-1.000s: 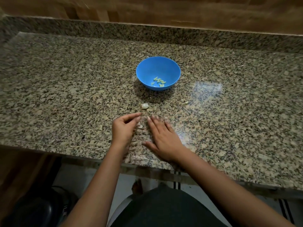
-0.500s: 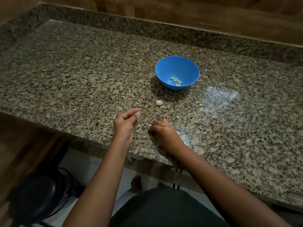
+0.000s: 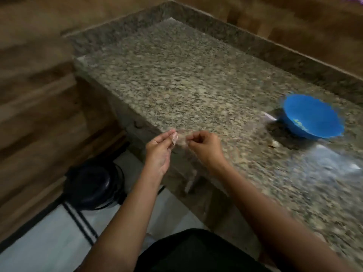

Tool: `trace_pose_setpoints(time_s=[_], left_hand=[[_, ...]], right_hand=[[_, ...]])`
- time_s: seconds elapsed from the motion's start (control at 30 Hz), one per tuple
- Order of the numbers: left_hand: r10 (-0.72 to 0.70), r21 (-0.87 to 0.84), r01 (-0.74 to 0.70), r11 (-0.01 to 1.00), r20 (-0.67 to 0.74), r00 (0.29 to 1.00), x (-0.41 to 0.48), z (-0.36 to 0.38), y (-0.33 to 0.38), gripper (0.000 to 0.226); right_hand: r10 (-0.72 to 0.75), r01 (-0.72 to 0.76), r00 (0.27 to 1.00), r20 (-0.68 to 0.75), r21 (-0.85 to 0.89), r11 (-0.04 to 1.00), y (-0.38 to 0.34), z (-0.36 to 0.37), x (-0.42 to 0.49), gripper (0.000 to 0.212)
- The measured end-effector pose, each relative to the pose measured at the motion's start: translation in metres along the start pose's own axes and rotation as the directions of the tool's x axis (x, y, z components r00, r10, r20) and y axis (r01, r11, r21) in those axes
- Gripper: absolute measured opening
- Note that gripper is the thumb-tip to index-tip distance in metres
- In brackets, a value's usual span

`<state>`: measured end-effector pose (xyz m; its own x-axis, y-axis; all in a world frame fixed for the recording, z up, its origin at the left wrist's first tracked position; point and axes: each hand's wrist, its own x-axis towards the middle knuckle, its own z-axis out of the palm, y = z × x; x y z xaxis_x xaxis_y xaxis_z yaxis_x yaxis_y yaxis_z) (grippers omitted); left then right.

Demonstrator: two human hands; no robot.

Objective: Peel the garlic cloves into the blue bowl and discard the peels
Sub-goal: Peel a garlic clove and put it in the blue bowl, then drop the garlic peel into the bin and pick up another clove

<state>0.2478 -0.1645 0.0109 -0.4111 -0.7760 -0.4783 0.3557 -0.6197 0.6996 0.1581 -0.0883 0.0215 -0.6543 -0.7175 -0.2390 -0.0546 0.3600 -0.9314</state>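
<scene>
Granite counter (image 3: 176, 79), blue bowl (image 3: 314, 116) holding peeled cloves (image 3: 299, 123), right.

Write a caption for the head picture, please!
Left hand pinches a garlic peel near the counter edge.

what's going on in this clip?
A person is clearing garlic peels at a speckled granite counter. The left hand pinches a pale, papery peel at the counter's near edge; the right hand is curled beside it, contents unclear. The round blue plastic bowl sits to the right with peeled cloves inside. A black round bin stands on the floor below.
</scene>
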Motion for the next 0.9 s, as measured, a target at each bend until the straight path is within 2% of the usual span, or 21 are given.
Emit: trace_pose_setpoints(time_s=[0.1, 0.27, 0.43, 0.57, 0.7, 0.8, 0.83, 0.9], left_hand=[[0.065, -0.008, -0.066, 0.998, -0.096, 0.993, 0.017, -0.062, 0.049, 0.021], [0.130, 0.008, -0.132, 0.991, -0.259, 0.957, 0.040, -0.172, 0.121, 0.027], [0.130, 0.013, -0.137, 0.991, -0.412, 0.902, 0.061, -0.247, 0.161, 0.029], [0.112, 0.012, -0.122, 0.992, -0.493, 0.862, 0.078, -0.288, 0.174, 0.027], [0.036, 0.007, -0.039, 0.999, -0.555, 0.831, 0.098, -0.322, 0.178, 0.025], [-0.050, -0.010, 0.055, 0.998, -0.613, 0.788, 0.127, -0.347, 0.164, 0.012], [-0.073, -0.002, 0.094, 0.996, -0.634, 0.770, 0.139, -0.357, 0.156, 0.016], [-0.122, 0.034, 0.187, 0.982, -0.641, 0.758, 0.163, -0.375, 0.141, 0.024]], right_hand=[[0.006, -0.009, 0.993, 0.115, 0.022, 1.000, -0.021, 0.077, 0.017, 0.023], [0.083, -0.113, 0.944, 0.318, 0.080, 0.990, -0.044, 0.204, 0.030, 0.017], [0.147, -0.208, 0.884, 0.444, 0.090, 0.974, -0.052, 0.293, 0.046, 0.021], [0.225, -0.269, 0.844, 0.487, 0.021, 0.963, -0.045, 0.355, 0.063, 0.024], [0.348, -0.356, 0.764, 0.544, -0.095, 0.930, -0.026, 0.405, 0.090, 0.025], [0.488, -0.528, 0.722, 0.491, -0.065, 0.847, -0.002, 0.436, 0.115, 0.028], [0.519, -0.561, 0.722, 0.457, -0.052, 0.826, 0.008, 0.445, 0.123, 0.030], [0.578, -0.579, 0.715, 0.393, -0.131, 0.805, 0.031, 0.462, 0.139, 0.020]])
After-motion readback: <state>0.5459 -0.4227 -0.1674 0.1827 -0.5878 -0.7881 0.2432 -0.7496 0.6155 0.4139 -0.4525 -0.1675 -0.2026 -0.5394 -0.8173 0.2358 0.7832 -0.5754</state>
